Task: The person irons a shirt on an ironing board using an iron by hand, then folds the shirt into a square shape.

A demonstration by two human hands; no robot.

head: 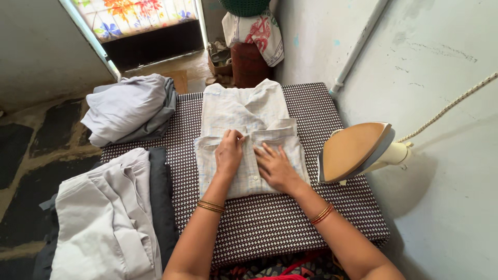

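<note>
A pale checked shirt [244,111] lies folded on a padded board with a black-and-white patterned cover [290,223]. My left hand [229,152] rests on the shirt's front, its fingertips pinching the fabric near the button placket. My right hand [275,167] lies flat beside it, fingers spread, pressing the folded cloth. Both wrists wear thin orange bangles.
An electric iron [358,150] stands on its heel at the board's right edge, soleplate facing left, its braided cord running up the wall. Grey garments [129,106] sit piled at the far left; more folded grey and dark clothes [106,218] lie near left. A doorway is ahead.
</note>
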